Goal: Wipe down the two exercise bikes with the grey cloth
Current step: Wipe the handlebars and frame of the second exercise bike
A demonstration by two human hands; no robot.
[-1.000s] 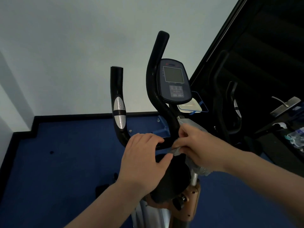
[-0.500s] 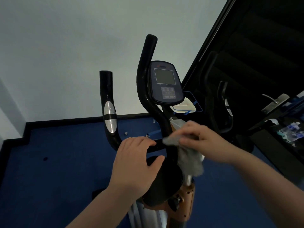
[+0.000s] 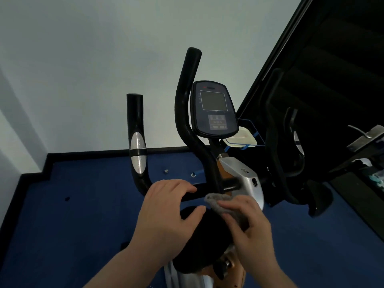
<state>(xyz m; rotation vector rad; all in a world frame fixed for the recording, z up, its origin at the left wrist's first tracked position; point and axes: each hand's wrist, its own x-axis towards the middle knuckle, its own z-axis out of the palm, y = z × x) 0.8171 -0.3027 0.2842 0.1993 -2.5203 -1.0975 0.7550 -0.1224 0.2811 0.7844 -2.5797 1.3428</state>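
An exercise bike stands right in front of me, with black curved handlebars (image 3: 187,121), a dark console (image 3: 214,109) and a black saddle (image 3: 199,238) low in the view. My left hand (image 3: 166,217) rests on the saddle's front, fingers spread toward the black crossbar (image 3: 197,192). My right hand (image 3: 251,229) presses a bunched grey cloth (image 3: 224,202) onto the saddle just behind the silver stem cover (image 3: 245,177). A second bike (image 3: 291,154), dark and dim, stands to the right.
Blue floor (image 3: 83,225) surrounds the bike, edged by a black skirting under a pale wall. A clear holder with a pale box (image 3: 241,138) hangs right of the console. A dark staircase rises at the right, with a door handle (image 3: 361,134) at the far right.
My right hand has carried the cloth down from the stem cover to the saddle's front. The left hand has stayed on the saddle. My view has shifted slightly.
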